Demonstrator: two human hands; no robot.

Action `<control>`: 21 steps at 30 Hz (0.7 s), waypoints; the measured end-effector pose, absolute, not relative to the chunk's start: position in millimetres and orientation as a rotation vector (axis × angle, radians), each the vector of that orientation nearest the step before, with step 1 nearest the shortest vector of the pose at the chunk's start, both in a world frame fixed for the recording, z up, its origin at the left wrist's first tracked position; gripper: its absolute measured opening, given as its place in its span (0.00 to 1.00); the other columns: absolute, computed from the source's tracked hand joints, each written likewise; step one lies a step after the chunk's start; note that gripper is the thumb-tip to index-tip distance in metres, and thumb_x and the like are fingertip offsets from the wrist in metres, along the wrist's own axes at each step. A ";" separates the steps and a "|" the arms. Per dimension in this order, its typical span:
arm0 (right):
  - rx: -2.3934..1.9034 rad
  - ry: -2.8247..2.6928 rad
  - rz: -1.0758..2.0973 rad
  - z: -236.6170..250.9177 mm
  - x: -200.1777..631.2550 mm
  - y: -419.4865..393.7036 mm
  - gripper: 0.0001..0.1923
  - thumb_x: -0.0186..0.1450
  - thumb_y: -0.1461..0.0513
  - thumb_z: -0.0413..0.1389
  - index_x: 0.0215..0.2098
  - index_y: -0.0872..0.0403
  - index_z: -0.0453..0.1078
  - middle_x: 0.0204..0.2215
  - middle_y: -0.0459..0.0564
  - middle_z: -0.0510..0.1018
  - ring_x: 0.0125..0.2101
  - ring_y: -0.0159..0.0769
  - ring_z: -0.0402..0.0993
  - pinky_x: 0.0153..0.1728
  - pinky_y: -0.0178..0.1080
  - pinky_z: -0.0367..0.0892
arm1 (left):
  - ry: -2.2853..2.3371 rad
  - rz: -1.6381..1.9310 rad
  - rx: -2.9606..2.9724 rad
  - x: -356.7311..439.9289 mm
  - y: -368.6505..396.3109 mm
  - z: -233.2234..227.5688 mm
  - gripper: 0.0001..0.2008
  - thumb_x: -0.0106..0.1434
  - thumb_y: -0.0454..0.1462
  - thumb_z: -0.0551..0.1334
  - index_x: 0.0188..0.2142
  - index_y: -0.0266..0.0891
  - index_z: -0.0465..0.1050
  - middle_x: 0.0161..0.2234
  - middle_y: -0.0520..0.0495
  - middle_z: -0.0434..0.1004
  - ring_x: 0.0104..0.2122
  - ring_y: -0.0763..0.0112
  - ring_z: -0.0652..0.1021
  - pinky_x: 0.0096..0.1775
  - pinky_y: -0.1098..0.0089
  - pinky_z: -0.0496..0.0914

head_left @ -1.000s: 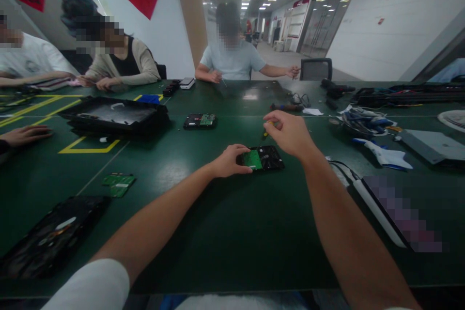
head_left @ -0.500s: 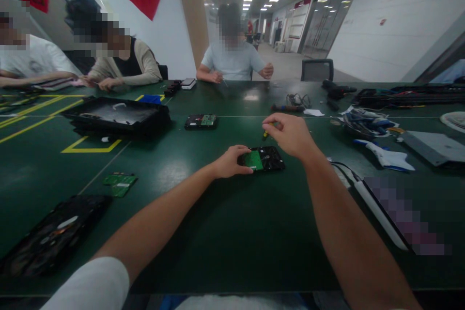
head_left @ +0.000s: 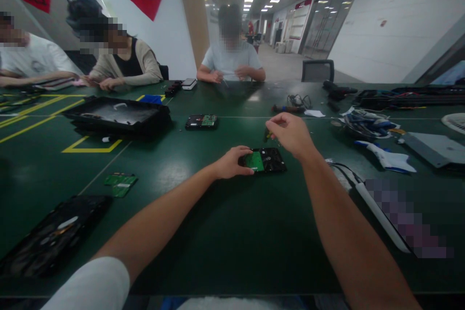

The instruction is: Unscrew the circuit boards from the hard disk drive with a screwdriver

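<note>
Since a second ago my right hand (head_left: 290,134) has dipped a touch lower over the drive, fingers pinched shut on a small screwdriver (head_left: 267,134). Just below frame centre, my left hand (head_left: 229,162) grips the left edge of the hard drive (head_left: 264,160) lying flat on the green table (head_left: 232,232). Further back, left of centre, lies another drive (head_left: 201,121).

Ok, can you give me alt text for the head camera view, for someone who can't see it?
The left hand steadies a black hard drive with a green circuit board on a dark green table, while the right hand pinches a small yellow-handled screwdriver above it. Three other people sit across the table, with a second drive and a black tray nearby.
</note>
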State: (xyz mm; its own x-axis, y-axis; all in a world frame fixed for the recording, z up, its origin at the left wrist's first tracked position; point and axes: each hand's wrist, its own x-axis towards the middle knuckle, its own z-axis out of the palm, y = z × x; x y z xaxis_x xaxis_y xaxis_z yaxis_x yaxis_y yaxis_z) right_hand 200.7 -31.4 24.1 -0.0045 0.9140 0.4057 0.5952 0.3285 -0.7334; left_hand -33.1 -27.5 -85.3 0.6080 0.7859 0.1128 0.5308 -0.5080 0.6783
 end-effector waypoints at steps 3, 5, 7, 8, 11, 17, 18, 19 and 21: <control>-1.362 -1.665 0.543 22.8 201.9 -29.0 0.08 0.65 0.56 0.62 0.35 0.53 0.76 0.28 0.47 0.82 0.22 0.33 0.76 0.28 0.36 0.69 | 1.024 0.550 2.240 -33.0 -27.9 -83.9 0.43 0.56 0.56 0.71 0.66 0.42 0.67 0.68 0.38 0.61 0.66 0.45 0.65 0.66 0.49 0.61; -1.292 -1.673 0.667 22.4 201.0 -28.7 0.10 0.67 0.55 0.60 0.36 0.53 0.76 0.27 0.47 0.81 0.22 0.32 0.76 0.25 0.35 0.69 | 1.016 0.561 2.247 -32.9 -28.0 -83.9 0.43 0.56 0.56 0.71 0.66 0.41 0.67 0.68 0.38 0.61 0.66 0.45 0.65 0.65 0.49 0.61; -1.229 -1.656 0.792 22.6 199.0 -29.9 0.12 0.69 0.54 0.58 0.39 0.54 0.76 0.25 0.48 0.80 0.23 0.33 0.77 0.25 0.34 0.70 | 1.021 0.568 2.247 -32.8 -27.9 -84.5 0.43 0.56 0.56 0.71 0.66 0.41 0.67 0.68 0.38 0.62 0.66 0.46 0.65 0.65 0.49 0.61; -1.207 -1.638 0.839 23.1 197.9 -31.0 0.12 0.70 0.55 0.57 0.42 0.54 0.76 0.25 0.48 0.80 0.24 0.34 0.78 0.27 0.35 0.72 | 1.027 0.568 2.245 -32.8 -27.8 -85.0 0.43 0.56 0.56 0.71 0.66 0.41 0.67 0.68 0.38 0.62 0.66 0.46 0.66 0.65 0.49 0.61; -1.171 -1.641 0.877 25.0 196.3 -34.5 0.13 0.70 0.59 0.57 0.50 0.53 0.75 0.29 0.49 0.81 0.27 0.35 0.80 0.30 0.37 0.75 | 1.034 0.565 2.241 -32.8 -27.3 -86.6 0.43 0.56 0.56 0.71 0.66 0.42 0.67 0.68 0.38 0.62 0.65 0.47 0.66 0.65 0.50 0.62; -1.340 -1.719 0.563 26.0 200.8 -33.6 0.08 0.65 0.57 0.62 0.37 0.53 0.77 0.31 0.49 0.83 0.26 0.34 0.77 0.28 0.36 0.70 | 1.030 0.571 2.235 -33.4 -25.5 -88.7 0.43 0.55 0.56 0.71 0.66 0.42 0.67 0.68 0.39 0.62 0.65 0.46 0.66 0.65 0.50 0.62; -1.354 -1.708 0.570 25.8 201.1 -33.1 0.08 0.65 0.57 0.63 0.36 0.53 0.77 0.31 0.49 0.83 0.25 0.33 0.77 0.28 0.35 0.69 | 1.028 0.568 2.235 -33.4 -25.3 -88.6 0.43 0.55 0.56 0.71 0.66 0.42 0.67 0.68 0.39 0.62 0.65 0.46 0.66 0.65 0.49 0.62; -1.353 -1.703 0.601 25.6 201.1 -32.7 0.08 0.65 0.56 0.62 0.36 0.53 0.76 0.30 0.49 0.82 0.23 0.32 0.76 0.27 0.35 0.69 | 1.027 0.564 2.237 -33.5 -25.1 -88.5 0.43 0.55 0.56 0.71 0.66 0.42 0.67 0.68 0.39 0.62 0.66 0.46 0.66 0.65 0.49 0.62; -1.313 -1.707 0.693 25.2 199.8 -32.6 0.11 0.67 0.54 0.61 0.36 0.53 0.75 0.29 0.48 0.82 0.21 0.31 0.76 0.25 0.34 0.68 | 1.025 0.556 2.239 -33.5 -25.0 -87.8 0.44 0.55 0.57 0.71 0.67 0.42 0.67 0.68 0.38 0.61 0.66 0.46 0.66 0.65 0.49 0.62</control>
